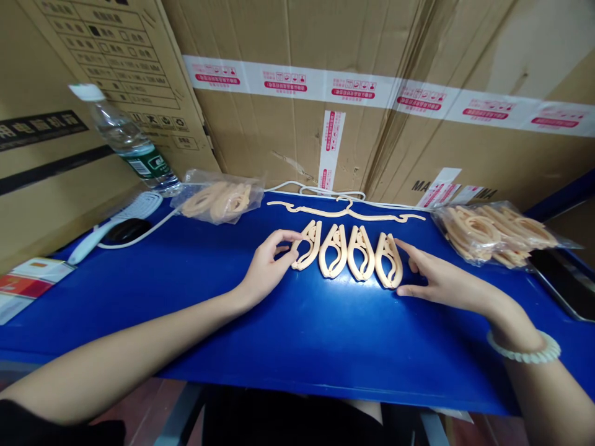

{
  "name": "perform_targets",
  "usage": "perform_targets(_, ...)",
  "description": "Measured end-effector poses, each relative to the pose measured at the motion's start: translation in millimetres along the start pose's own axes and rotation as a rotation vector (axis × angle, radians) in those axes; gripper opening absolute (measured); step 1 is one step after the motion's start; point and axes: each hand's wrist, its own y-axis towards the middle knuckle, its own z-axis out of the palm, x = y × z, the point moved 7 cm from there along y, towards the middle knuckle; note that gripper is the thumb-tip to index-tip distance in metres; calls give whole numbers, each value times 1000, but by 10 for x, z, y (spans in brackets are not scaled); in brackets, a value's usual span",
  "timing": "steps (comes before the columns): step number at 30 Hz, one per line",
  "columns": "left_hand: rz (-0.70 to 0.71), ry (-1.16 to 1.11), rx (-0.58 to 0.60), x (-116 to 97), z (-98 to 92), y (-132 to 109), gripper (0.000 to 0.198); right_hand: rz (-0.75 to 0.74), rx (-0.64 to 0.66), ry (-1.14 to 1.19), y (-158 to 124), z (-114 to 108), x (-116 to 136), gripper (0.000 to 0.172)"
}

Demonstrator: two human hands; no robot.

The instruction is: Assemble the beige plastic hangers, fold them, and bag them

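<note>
Resting on a blue table [297,334], four peach clips [360,251] lie side by side in a row between a person's two bare hands. The left hand [267,266] is loosely curled, index fingertip and thumb touching the left clip [307,244] without closing round it. The right hand [437,279] lies flat and released, its index finger against the right clip [389,260]; a bead bracelet [525,354] circles that wrist. Just behind the row lies a thin peach hanger [346,212]. Bags of more peach parts sit at the left [218,199] and right [497,234], a bottle [125,139] stands far left, and cartons [297,93] wall the back.
</note>
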Motion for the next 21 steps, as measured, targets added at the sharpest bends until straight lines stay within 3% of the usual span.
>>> perform_targets(8, -64, -29, -11, 23, 19, -10, 21, -13, 43, -16, 45, 49, 25, 100)
perform_targets(21, -90, -46, -37, -18, -16, -25, 19, -78, -2, -66, 83, 49, 72, 88)
